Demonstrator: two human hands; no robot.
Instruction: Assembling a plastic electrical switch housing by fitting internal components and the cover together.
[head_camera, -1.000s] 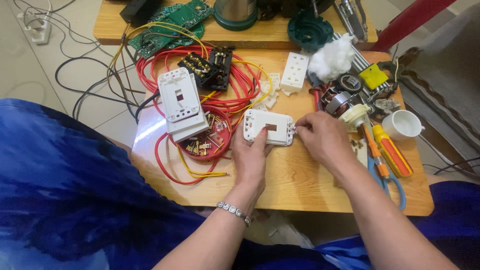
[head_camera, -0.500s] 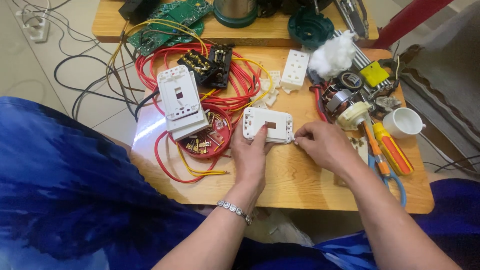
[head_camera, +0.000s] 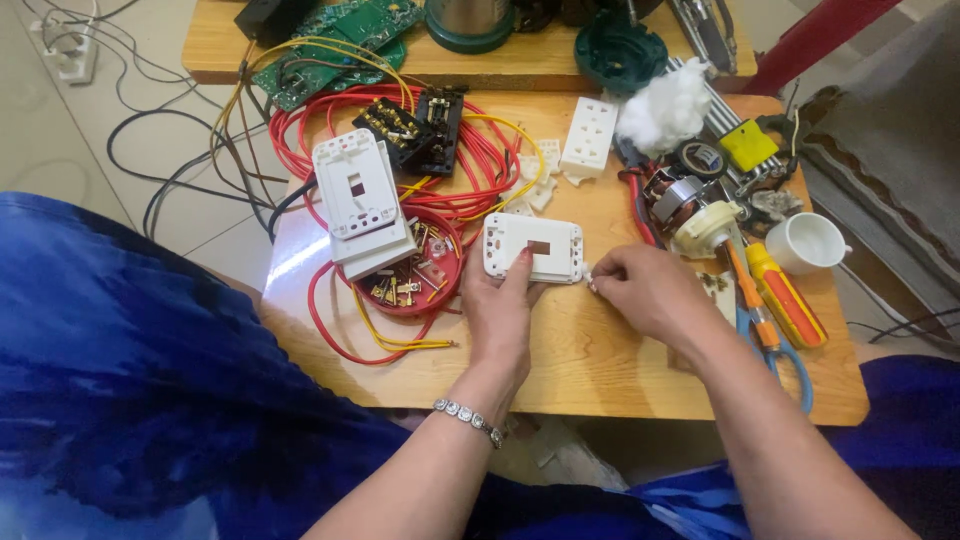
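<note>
A white rectangular switch plate with a small square opening lies flat on the wooden table. My left hand rests at its near edge, index finger pressing on the plate's face. My right hand is at the plate's right end, fingertips pinched together against its corner; whether something small is between them I cannot tell. A bracelet sits on my left wrist.
A stack of white plates leans over a red dish of small brass parts. Red and yellow wires, black terminal blocks, a white socket, cotton wad, screwdrivers, scissors, white cup surround.
Both hands stay at the plate. My right hand has drawn slightly nearer and lower along the plate's right end; the plate has barely shifted.
</note>
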